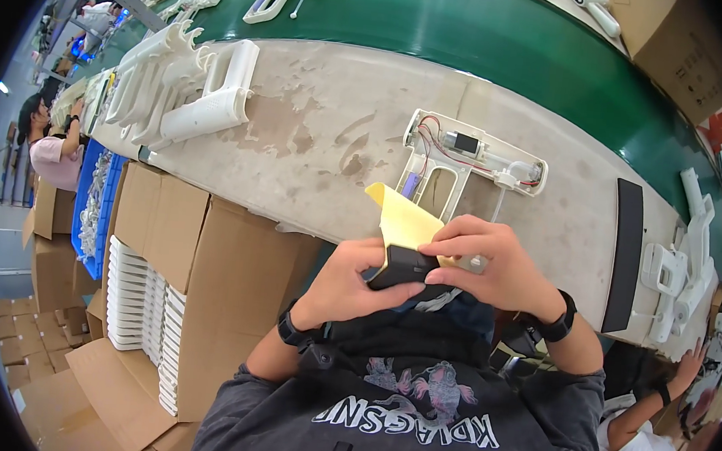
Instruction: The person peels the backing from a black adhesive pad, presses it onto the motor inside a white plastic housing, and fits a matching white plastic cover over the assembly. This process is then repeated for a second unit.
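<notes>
My left hand [346,285] is closed round a small black block-like piece [405,265], close in front of my chest. A sheet of yellow paper [408,218] stands up from behind that piece and curls at its top corner. My right hand [494,263] pinches the black piece's right edge, beside the paper; whether its fingertips also grip the paper I cannot tell. Just beyond my hands, an opened white plastic housing [477,152] lies on the worktable. Red wires, a black-and-silver cylindrical part and a purple cell show inside it.
White housing shells [210,95] stand stacked at the table's left. A green conveyor belt [411,22] runs along the far side. At right lies a long black strip [624,255] near white assemblies. A cardboard box [230,274] with white parts stands lower left. Other people work on both sides.
</notes>
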The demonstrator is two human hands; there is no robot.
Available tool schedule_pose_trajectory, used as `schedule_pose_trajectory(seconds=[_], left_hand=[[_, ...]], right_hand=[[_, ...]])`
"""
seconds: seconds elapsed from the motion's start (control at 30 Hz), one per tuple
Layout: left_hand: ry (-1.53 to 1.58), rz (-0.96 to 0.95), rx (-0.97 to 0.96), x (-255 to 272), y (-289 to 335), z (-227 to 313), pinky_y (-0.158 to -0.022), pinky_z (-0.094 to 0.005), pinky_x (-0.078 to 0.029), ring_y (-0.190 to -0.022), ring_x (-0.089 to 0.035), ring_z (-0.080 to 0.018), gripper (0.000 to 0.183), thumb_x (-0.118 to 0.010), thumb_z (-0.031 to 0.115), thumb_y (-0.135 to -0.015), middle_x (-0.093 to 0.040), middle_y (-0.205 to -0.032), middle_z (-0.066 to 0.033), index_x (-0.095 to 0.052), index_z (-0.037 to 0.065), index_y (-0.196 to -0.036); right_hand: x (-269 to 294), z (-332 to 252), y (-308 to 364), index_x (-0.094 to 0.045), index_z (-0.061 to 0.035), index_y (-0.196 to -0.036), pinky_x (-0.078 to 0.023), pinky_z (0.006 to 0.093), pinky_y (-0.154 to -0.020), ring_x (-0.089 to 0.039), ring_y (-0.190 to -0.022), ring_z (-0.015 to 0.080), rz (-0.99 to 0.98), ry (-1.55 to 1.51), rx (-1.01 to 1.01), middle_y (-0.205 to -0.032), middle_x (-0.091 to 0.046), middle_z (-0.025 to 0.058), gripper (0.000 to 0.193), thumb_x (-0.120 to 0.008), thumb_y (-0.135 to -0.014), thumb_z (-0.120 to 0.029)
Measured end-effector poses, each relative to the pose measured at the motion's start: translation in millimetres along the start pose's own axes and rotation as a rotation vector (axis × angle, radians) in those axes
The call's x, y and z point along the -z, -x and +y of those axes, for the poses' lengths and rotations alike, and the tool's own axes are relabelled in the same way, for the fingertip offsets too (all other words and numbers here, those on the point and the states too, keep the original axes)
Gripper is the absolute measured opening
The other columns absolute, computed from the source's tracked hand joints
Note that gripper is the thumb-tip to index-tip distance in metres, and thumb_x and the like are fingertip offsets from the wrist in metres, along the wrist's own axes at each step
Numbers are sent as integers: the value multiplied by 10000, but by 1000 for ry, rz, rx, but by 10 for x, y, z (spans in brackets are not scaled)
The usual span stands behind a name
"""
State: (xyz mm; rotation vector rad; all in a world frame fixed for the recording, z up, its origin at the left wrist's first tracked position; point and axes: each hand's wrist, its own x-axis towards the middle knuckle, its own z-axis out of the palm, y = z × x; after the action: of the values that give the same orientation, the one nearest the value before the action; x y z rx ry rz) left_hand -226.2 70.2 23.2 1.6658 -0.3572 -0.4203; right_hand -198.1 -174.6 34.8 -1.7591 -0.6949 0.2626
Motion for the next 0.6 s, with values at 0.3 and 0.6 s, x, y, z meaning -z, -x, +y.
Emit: schedule_pose_trajectory(seconds=[0.3,0.6], left_hand=[[-154,-74,-172,158,197,-67,-751,-288,-545,-873,-723,-185,333,-853,62,-766,-751,-1032,-111,-753,11,-1080],[244,38,115,583,647,-162,-900,-294,-519,-1007,-671,-146,388,-799,51,-836,-739,-1099,-93,-684,-37,-1196]], right_hand=[[-77,-43,-117,-704,-21,-1126,-542,320,-793,-653,-896,216,-256,-76,-44,-1058,-666,93,274,-778,-863,-41],[201,293,-646,-673,-40,-1120,-502,403,-964,-571,-1153,269,-161,712,301,-1178,-625,66,297,-692,-829,15]])
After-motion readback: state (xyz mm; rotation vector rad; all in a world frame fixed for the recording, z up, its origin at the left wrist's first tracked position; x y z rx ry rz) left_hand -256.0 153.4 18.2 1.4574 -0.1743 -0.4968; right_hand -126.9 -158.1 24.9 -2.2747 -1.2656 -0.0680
